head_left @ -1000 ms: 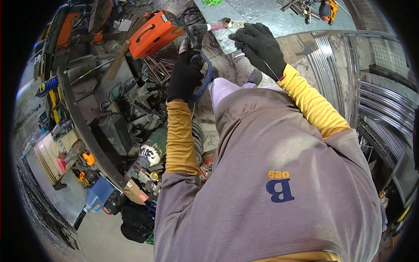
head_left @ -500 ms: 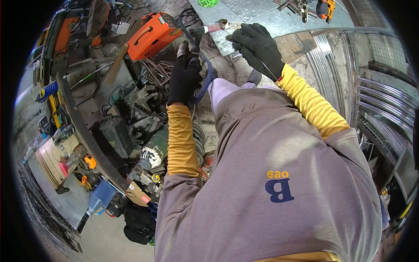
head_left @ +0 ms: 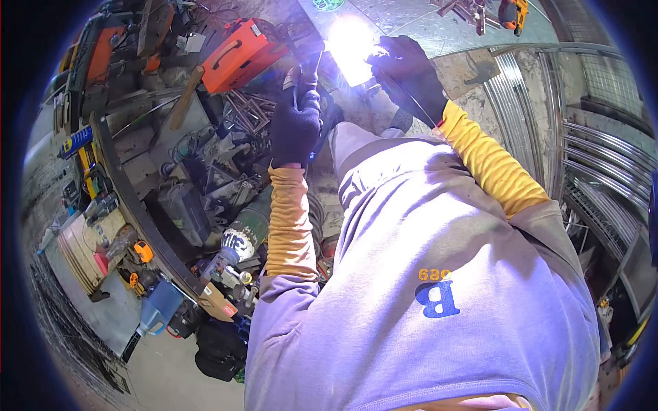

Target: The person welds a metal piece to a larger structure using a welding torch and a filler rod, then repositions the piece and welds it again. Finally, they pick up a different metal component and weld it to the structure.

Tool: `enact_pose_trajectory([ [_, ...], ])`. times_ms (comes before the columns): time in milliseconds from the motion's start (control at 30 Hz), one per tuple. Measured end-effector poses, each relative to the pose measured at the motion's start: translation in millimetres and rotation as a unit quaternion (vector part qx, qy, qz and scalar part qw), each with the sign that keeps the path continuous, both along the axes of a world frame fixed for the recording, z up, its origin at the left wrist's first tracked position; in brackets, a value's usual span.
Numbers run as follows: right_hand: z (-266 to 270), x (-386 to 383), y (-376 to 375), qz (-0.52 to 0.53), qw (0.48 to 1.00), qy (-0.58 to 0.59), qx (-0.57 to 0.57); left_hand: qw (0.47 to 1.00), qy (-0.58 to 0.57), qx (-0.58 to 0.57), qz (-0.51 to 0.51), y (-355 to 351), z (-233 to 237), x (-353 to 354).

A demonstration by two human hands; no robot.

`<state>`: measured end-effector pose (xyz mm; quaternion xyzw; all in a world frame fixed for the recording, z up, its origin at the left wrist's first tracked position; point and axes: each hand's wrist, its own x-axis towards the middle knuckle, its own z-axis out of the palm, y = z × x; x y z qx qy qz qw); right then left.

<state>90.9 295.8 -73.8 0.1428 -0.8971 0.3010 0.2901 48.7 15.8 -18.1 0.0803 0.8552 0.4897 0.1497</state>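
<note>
My left hand (head_left: 296, 130), in a black glove, is closed around a welding torch (head_left: 316, 63) at the near left corner of the metal-topped table (head_left: 411, 24). A blinding white arc (head_left: 351, 51) burns at the torch's tip and hides the workpiece beneath. Close by on the right, my gloved right hand (head_left: 409, 77) pinches a thin filler rod (head_left: 428, 115), whose tail runs back past my wrist. The glare swallows the rod's front end.
An orange welding machine (head_left: 240, 56) stands left of the torch, above scrap metal (head_left: 243, 113). A green gas cylinder (head_left: 250, 226) lies lower down. Small metal pieces (head_left: 473, 12) and an orange-black power tool (head_left: 513, 14) rest on the table. Metal tubes (head_left: 606, 147) are stacked at right.
The arc has lit up between my hands, washing the scene in bluish-white light. My left hand has shifted slightly right and down; my right hand stays nearly in place.
</note>
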Motion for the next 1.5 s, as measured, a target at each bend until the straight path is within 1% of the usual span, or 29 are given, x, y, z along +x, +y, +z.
enact_pose_trajectory([
  [33, 6.0, 1.7, -1.5, 0.002, 1.0, 0.0, 0.0, 1.0, 0.0, 0.0, 0.002, -2.2, -2.5, -0.2],
  [100, 19.6, 3.7, -0.5, -0.005, 0.996, -0.092, 0.018, 0.995, 0.031, -0.088, -0.036, -7.2, -11.5, -6.8],
  [133, 18.3, 0.3, 0.9, 0.02, 0.994, -0.102, 0.035, 0.897, 0.367, -0.169, -0.18, -10.6, -12.6, -22.4],
  [167, 17.4, -0.8, 0.7, 0.014, 0.995, -0.095, 0.035, 0.986, 0.109, -0.096, -0.087, -15.4, -13.5, -14.0],
  [200, 17.1, -1.6, 0.3, 0.009, 0.995, -0.088, 0.036, 0.987, -0.158, -0.014, 0.014, 3.9, 30.0, -4.9],
  [300, 17.7, 0.4, 0.1, -0.003, 0.994, -0.098, 0.053, 0.985, -0.165, 0.017, 0.042, 9.5, 38.9, -3.1],
  [400, 18.7, -0.4, 0.0, -0.009, 0.992, -0.109, 0.062, 0.979, -0.193, 0.048, 0.046, 0.2, 22.9, -6.7],
  [533, 19.0, -0.2, 0.2, -0.01, 0.992, -0.114, 0.059, 0.978, -0.2, 0.044, 0.05, 0.6, 19.5, -6.2],
  [600, 19.8, 0.1, -0.1, -0.014, 0.99, -0.12, 0.067, 0.975, -0.201, 0.065, 0.075, 3.5, 20.1, -3.6],
  [633, 19.0, -0.6, -0.2, -0.014, 0.99, -0.12, 0.067, 0.975, -0.201, 0.065, 0.075, 4.7, 21.8, -2.6],
  [700, 18.7, -2.5, -0.9, -0.011, 0.996, -0.074, 0.056, 0.979, -0.185, 0.051, 0.069, 6.3, 25.8, -1.5],
  [833, 22.4, -1.2, -0.7, -0.008, 0.996, -0.079, 0.045, 0.979, -0.191, 0.033, 0.064, 5.8, 22.6, -1.1],
  [933, 20.7, 0.4, -0.8, -0.004, 0.994, -0.093, 0.054, 0.985, -0.162, 0.036, 0.056, 6.6, 21.0, -0.9],
  [1000, 3.8, 2.6, 0.6, -0.022, 0.999, -0.035, 0.009, 0.978, -0.171, 0.111, 0.055, 6.0, 15.3, -2.1],
  [1033, -8.0, -11.3, 14.9, 0.011, 0.994, 0.03, 0.102, 0.978, -0.17, 0.11, 0.055, 6.7, 19.3, -2.4],
  [1067, -21.0, -5.7, 15.8, 0.012, 0.994, 0.031, 0.101, 0.978, -0.174, 0.105, 0.051, 7.3, 23.6, -2.8],
  [1133, -1.0, 4.1, 5.0, 0.023, 0.993, -0.117, 0.018, 0.978, -0.177, 0.101, 0.048, 6.7, 24.7, -3.4],
  [1167, -9.5, -9.7, 12.2, 0.023, 0.999, -0.006, 0.048, 0.986, -0.15, 0.065, 0.034, 5.7, 21.2, -4.7],
  [1200, -3.1, -8.0, 8.5, 0.024, 0.999, -0.006, 0.048, 0.992, -0.122, 0.029, 0.021, 4.9, 19.3, -5.5],
  [1233, 9.0, -5.0, 1.7, 0.012, 0.998, -0.049, 0.038, 0.997, -0.078, -0.003, 0.0, 5.1, 27.9, -4.1],
  [1267, 17.1, -2.9, -2.2, 0.0, 0.995, -0.092, 0.027, 0.996, -0.044, -0.058, -0.059, -13.0, 0.3, -10.1],
  [1333, 18.1, -3.3, -1.4, -0.001, 0.995, -0.098, 0.033, 0.989, -0.145, -0.022, 0.007, -3.3, 25.7, -12.3],
  [1367, 17.5, -5.6, -1.0, 0.002, 0.997, -0.069, 0.033, 0.989, -0.144, -0.021, 0.007, -9.2, 15.3, -14.0],
  [1400, 17.8, -7.1, -0.9, 0.005, 0.999, -0.04, 0.032, 0.996, -0.078, -0.003, -0.05, -9.1, 16.1, -17.1],
  [1433, 18.3, -6.6, -0.9, 0.005, 0.999, -0.04, 0.033, 0.994, -0.01, 0.016, -0.107, -8.7, 17.2, -18.6],
  [1467, 18.8, -5.7, -0.8, 0.003, 0.998, -0.052, 0.033, 0.994, -0.01, 0.016, -0.106, -8.3, 18.1, -17.2],
  [1500, 19.3, -5.1, -0.8, 0.0, 0.997, -0.065, 0.033, 0.994, -0.097, 0.028, -0.041, -7.8, 18.8, -14.5],
])
